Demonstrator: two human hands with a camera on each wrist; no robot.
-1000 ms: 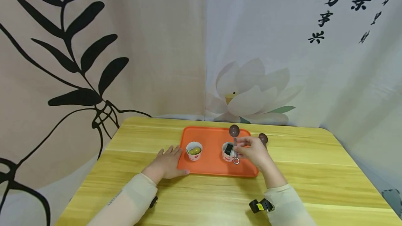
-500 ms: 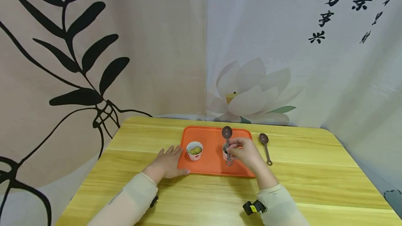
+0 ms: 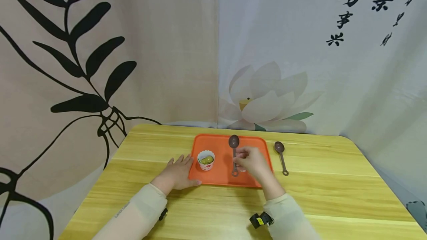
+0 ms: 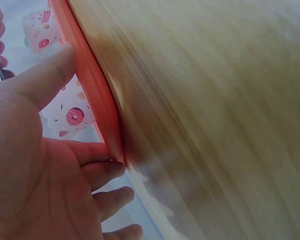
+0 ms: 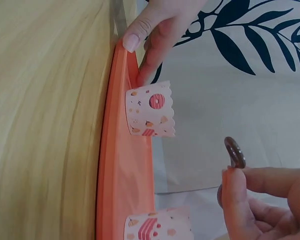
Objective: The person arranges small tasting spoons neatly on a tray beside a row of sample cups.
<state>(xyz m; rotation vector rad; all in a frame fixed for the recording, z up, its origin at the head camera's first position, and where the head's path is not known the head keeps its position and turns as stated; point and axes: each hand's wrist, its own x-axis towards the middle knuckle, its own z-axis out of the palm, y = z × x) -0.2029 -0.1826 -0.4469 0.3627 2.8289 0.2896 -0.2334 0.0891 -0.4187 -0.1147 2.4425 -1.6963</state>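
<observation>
- Spoon (image 3: 234,152), brown, raised above the orange tray (image 3: 221,177), its bowl toward the far edge; I see the right hand (image 3: 252,162) pinching its handle between thumb and fingers.
- Right paper cup (image 5: 159,226) stands on the tray, mostly hidden behind that hand in my head view.
- Left paper cup (image 3: 207,166) stands upright near the left hand (image 3: 178,174), yellow-green pieces (image 3: 207,160) inside.
- Left hand's fingers spread wide, touching the tray's near-left corner.
- Second spoon (image 3: 279,147) lies on the wooden counter (image 3: 320,184), right of the tray.
</observation>
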